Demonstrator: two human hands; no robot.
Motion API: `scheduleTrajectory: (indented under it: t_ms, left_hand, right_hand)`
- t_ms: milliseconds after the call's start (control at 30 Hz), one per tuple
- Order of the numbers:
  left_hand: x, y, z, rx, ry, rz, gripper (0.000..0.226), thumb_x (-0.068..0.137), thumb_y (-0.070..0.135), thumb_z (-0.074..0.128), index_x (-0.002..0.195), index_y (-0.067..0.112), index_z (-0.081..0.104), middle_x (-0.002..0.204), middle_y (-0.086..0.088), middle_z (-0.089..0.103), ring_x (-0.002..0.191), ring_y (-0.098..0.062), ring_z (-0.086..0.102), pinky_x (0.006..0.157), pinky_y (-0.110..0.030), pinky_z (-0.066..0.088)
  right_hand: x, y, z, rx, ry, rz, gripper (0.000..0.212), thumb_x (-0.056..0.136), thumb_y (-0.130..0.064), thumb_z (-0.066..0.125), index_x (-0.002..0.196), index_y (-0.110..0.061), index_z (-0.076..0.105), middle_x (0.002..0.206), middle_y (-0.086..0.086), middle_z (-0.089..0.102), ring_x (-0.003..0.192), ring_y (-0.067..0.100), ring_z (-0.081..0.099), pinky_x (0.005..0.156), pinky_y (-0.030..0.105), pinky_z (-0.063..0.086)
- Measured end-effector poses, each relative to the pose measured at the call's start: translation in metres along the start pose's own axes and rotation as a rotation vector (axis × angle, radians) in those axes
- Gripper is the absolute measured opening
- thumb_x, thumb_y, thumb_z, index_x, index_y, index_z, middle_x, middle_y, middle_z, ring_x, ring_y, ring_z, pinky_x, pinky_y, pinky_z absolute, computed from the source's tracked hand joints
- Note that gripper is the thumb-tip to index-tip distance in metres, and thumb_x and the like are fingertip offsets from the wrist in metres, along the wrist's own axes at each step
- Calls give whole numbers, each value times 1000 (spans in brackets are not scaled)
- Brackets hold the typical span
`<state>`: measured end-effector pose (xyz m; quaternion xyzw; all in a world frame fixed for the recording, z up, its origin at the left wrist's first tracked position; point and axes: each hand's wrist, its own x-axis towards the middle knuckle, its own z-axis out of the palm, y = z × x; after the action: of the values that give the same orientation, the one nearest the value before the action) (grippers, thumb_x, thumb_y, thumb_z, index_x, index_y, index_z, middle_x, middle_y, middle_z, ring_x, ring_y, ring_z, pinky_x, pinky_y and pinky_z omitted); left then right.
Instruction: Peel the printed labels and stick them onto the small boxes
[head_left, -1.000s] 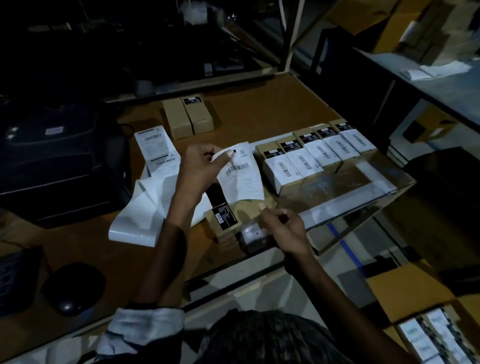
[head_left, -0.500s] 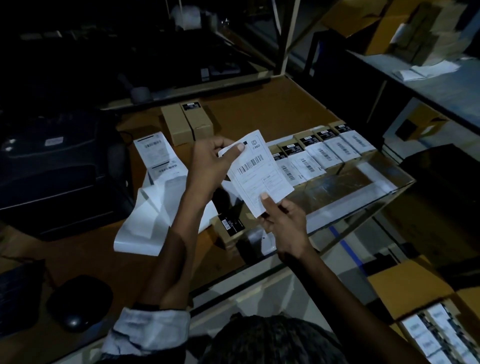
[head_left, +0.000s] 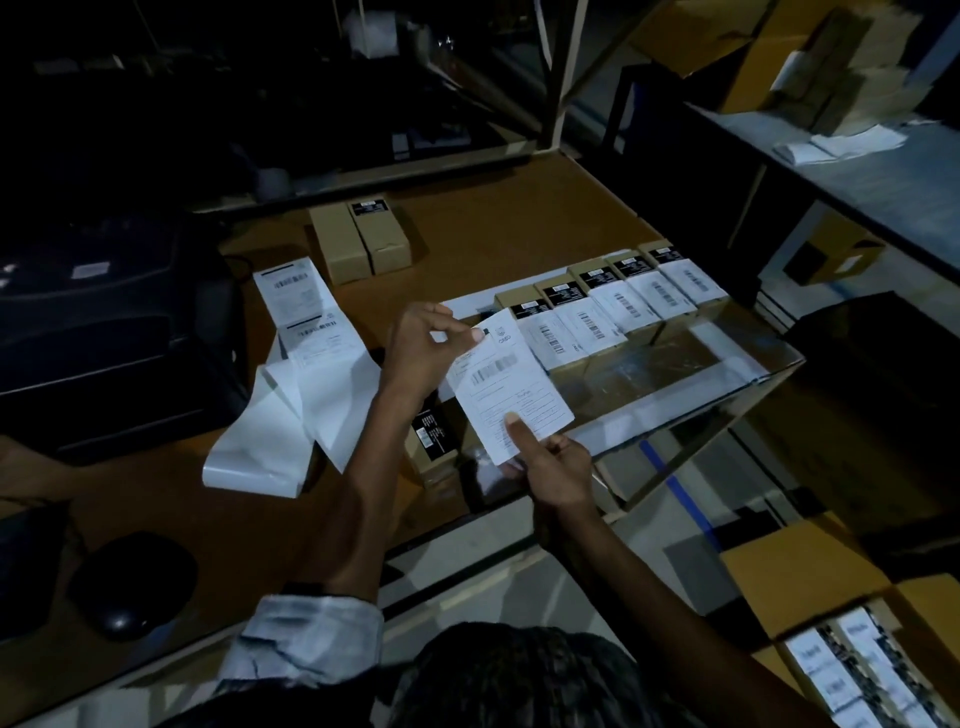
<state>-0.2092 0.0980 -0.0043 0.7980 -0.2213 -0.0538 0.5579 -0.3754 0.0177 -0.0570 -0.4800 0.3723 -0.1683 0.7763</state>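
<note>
Label (head_left: 511, 392) held in air above an unlabelled box (head_left: 434, 441): left hand (head_left: 415, 353) pinches its top corner, right hand (head_left: 553, 467) its bottom edge. Beyond that box, five boxes (head_left: 613, 306) already labelled; two plain boxes (head_left: 361, 241) and printed strip (head_left: 306, 312) remain.
</note>
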Motion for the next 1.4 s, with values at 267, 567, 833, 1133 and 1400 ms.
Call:
scheduleTrajectory:
  t_ms: [267, 567, 833, 1133, 1400]
  left_hand:
    - [-13, -20, -1, -15, -38, -107, 11, 85, 19, 79, 81, 9, 81, 83, -2, 77, 77, -16, 73, 70, -29, 53]
    - [3, -24, 8, -17, -185, -214, 15, 86, 19, 78, 82, 5, 78, 83, -10, 76, 85, -30, 72, 72, -35, 53]
    - [7, -37, 2, -10, -179, -232, 15, 84, 21, 80, 82, 6, 79, 80, -5, 76, 80, -20, 72, 77, -36, 55]
    - [6, -43, -2, 9, -180, -309, 11, 82, 21, 82, 79, 11, 79, 78, -4, 76, 72, -21, 74, 69, -35, 57]
    - [11, -41, -2, 19, -193, -367, 14, 77, 20, 85, 79, 8, 78, 80, -5, 76, 72, -20, 74, 74, -40, 60]
  right_hand:
    - [-2, 14, 2, 72, 48, 58, 22, 81, -16, 85, 94, -2, 73, 97, 5, 79, 90, 20, 76, 82, 39, 61]
    - [6, 17, 5, 129, 80, 22, 24, 82, -12, 83, 98, 2, 72, 96, 9, 78, 86, 24, 76, 66, 32, 60]
    - [9, 23, 14, 66, 168, 43, 29, 79, -15, 86, 92, 7, 72, 92, 13, 78, 76, 24, 76, 54, 28, 55]
    - [7, 28, 18, 91, 156, 69, 12, 81, -12, 83, 87, -7, 74, 91, 8, 78, 79, 21, 76, 59, 31, 59]
    - [11, 22, 20, 176, 153, 166, 17, 83, -11, 82, 93, -2, 72, 93, 10, 78, 77, 20, 76, 58, 30, 59]
